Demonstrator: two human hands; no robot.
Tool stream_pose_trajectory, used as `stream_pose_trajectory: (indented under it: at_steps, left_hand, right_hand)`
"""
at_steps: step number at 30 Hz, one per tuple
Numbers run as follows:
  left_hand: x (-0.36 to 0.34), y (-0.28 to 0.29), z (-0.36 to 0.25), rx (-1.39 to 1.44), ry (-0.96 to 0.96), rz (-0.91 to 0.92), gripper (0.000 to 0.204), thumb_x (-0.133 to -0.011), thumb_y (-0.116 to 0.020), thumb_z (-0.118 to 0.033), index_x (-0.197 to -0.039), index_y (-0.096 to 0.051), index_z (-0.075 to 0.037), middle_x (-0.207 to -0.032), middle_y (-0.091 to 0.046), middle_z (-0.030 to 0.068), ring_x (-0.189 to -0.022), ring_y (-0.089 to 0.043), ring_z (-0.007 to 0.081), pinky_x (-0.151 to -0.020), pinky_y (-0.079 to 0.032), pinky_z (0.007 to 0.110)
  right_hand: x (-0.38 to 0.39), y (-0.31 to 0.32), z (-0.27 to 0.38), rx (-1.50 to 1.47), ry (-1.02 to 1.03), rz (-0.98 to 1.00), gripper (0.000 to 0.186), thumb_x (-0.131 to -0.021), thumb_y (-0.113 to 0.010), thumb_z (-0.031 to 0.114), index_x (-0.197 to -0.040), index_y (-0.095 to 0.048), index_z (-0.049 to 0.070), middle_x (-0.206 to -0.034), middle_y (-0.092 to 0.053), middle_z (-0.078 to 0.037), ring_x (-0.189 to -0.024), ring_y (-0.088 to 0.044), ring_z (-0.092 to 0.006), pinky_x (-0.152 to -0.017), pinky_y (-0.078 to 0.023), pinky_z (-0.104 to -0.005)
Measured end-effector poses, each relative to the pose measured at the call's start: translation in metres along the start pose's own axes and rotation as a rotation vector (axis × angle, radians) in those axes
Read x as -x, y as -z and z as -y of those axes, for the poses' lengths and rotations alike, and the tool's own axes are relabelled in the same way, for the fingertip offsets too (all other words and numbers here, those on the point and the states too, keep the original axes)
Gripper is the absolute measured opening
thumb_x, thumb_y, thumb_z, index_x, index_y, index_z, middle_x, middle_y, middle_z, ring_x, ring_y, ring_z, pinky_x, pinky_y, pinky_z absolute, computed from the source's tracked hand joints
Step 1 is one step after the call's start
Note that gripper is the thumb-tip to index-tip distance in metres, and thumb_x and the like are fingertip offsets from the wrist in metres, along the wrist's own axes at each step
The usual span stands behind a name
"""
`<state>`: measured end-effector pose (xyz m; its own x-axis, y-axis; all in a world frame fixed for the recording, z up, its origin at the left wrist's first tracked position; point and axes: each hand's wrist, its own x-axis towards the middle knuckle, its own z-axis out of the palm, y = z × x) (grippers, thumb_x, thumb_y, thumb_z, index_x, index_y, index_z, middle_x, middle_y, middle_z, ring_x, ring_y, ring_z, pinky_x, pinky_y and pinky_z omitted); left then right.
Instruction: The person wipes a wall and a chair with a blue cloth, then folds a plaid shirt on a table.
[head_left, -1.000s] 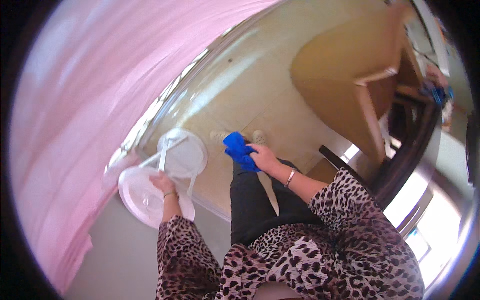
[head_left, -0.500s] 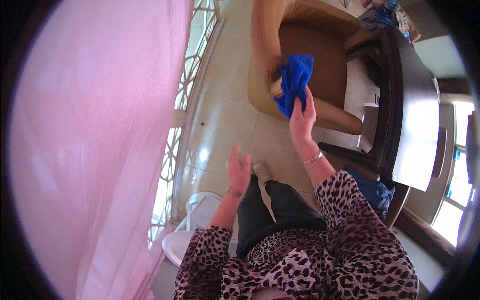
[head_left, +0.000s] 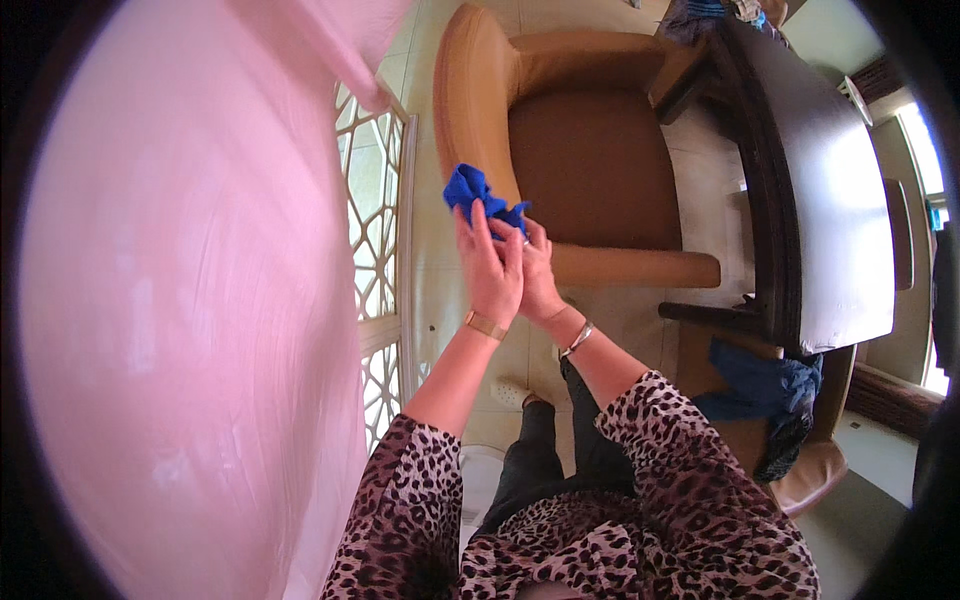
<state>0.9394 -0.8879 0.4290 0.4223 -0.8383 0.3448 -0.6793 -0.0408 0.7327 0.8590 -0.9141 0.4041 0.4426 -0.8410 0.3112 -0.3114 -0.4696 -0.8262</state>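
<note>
A bunched blue cloth (head_left: 468, 188) is at the curved side of a tan armchair (head_left: 632, 263) with a brown seat. My left hand (head_left: 489, 258) and my right hand (head_left: 541, 278) are together on the cloth, fingers pressed around it. The left hand overlaps the right, partly hiding the right fingers. Whether the cloth touches the chair, I cannot tell.
A pink curtain (head_left: 180, 270) fills the left, beside a patterned white lattice panel (head_left: 370, 220). A dark table (head_left: 830, 200) stands at right, with another chair (head_left: 810, 480) draped with dark blue fabric (head_left: 750, 380). A white stool-like object (head_left: 478, 470) is behind my legs.
My view has turned toward the armchair. My left hand has left the white stool and moved up to the blue cloth, joining my right hand, which has moved left with it since half a second ago.
</note>
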Motion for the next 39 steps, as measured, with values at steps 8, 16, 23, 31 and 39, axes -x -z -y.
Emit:
stream_pose_trajectory:
  at_steps: [8, 16, 23, 31, 39]
  left_hand:
    - [-0.077, -0.013, 0.004, -0.220, 0.146, -0.102, 0.068, -0.100, -0.052, -0.041, -0.148, -0.030, 0.002, -0.153, -0.020, 0.0365, -0.140, -0.028, 0.0495, -0.115, -0.029, 0.050]
    - [-0.165, -0.012, 0.025, -0.308, 0.508, 0.002, 0.082, -0.097, -0.048, -0.052, -0.151, -0.023, 0.004, -0.138, -0.047, 0.0330, -0.120, -0.054, 0.0461, -0.096, -0.048, 0.048]
    - [-0.114, -0.013, 0.026, -0.518, 0.292, -0.151, 0.084, -0.095, -0.052, -0.050, -0.154, -0.017, -0.002, -0.137, -0.049, 0.0310, -0.115, -0.056, 0.0473, -0.092, -0.047, 0.051]
    - [-0.111, -0.017, 0.004, -0.645, 0.386, 0.034, 0.087, -0.085, -0.067, -0.038, -0.152, -0.024, -0.004, -0.139, -0.045, 0.0265, -0.120, -0.050, 0.0440, -0.100, -0.045, 0.049]
    - [-0.061, 0.001, 0.019, -0.674, 0.416, 0.056, 0.090, -0.083, -0.066, -0.045, -0.154, -0.024, -0.010, -0.141, -0.045, 0.0262, -0.111, -0.055, 0.0427, -0.089, -0.049, 0.052]
  right_hand:
    - [-0.126, -0.008, -0.032, -0.161, 0.096, 0.089, 0.032, -0.087, -0.065, 0.028, -0.116, -0.069, 0.018, -0.140, -0.055, -0.007, -0.137, -0.035, -0.0415, -0.110, -0.031, -0.0538]
    - [-0.165, -0.025, -0.052, -0.366, 0.171, 0.057, 0.034, -0.086, -0.065, 0.009, -0.120, -0.065, 0.006, -0.141, -0.051, -0.019, -0.132, -0.045, -0.0422, -0.108, -0.040, -0.0477]
    - [-0.172, -0.012, -0.055, -0.291, 0.269, 0.051, 0.039, -0.078, -0.068, -0.002, -0.116, -0.067, 0.005, -0.138, -0.053, -0.020, -0.128, -0.050, -0.0419, -0.107, -0.043, -0.0453]
    - [-0.364, -0.006, -0.105, 0.071, 0.179, -0.269, 0.033, -0.086, -0.067, 0.005, -0.119, -0.066, 0.006, -0.140, -0.050, -0.020, -0.130, -0.046, -0.0417, -0.107, -0.042, -0.0454]
    - [-0.199, -0.031, -0.043, -0.158, 0.106, -0.066, 0.034, -0.090, -0.063, 0.006, -0.125, -0.063, 0.006, -0.144, -0.045, -0.022, -0.136, -0.040, -0.0432, -0.110, -0.038, -0.0452]
